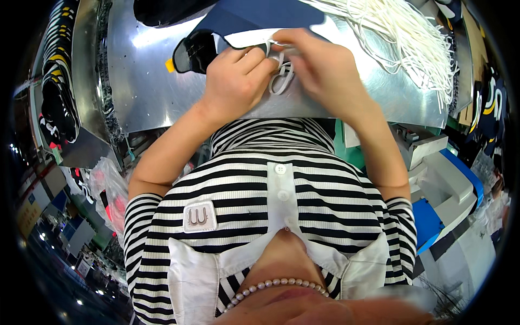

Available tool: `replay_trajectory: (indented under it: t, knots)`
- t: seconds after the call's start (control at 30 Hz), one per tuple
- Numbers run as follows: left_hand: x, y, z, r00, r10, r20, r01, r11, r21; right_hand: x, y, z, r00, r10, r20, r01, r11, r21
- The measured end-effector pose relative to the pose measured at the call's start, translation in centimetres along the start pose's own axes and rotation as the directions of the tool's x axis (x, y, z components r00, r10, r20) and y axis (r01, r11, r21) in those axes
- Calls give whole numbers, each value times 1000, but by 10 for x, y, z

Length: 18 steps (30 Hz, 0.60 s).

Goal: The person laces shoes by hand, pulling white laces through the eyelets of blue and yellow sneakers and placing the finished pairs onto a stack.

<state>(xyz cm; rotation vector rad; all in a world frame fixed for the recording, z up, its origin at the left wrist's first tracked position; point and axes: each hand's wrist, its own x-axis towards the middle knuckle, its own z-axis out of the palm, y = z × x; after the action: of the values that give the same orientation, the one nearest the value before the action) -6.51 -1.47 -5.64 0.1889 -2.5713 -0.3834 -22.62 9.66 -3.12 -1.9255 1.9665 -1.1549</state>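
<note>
My left hand (239, 81) is closed on the edge of a navy shoe upper (265, 15) with a white band, and a white lace passes by its fingertips. Black lining (199, 51) and a small yellow tab (170, 65) show at the upper's left end. My right hand (327, 73), slightly blurred, pinches the white shoelace (281, 84) beside the left fingertips. Part of that lace hangs in a loop between both hands. The fingers hide where the lace meets the upper.
A heap of white laces (390, 38) lies on the metal table (157, 92) at the right. Another black piece (168, 11) rests at the far left of the tabletop. Dark uppers are stacked (59, 81) at the left; a grey and blue machine (444, 189) stands at the right.
</note>
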Motion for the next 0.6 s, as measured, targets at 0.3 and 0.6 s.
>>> replay_trajectory:
  t: [0.3, 0.6]
  knots:
    - [-7, -8, 7, 999, 8, -53, -10, 999, -37, 20, 24, 12, 872, 319, 372, -372, 925, 78]
    - [-2, -8, 1, 996, -71, 52, 76, 991, -112, 63, 60, -50, 937, 229, -265, -1, 758, 652]
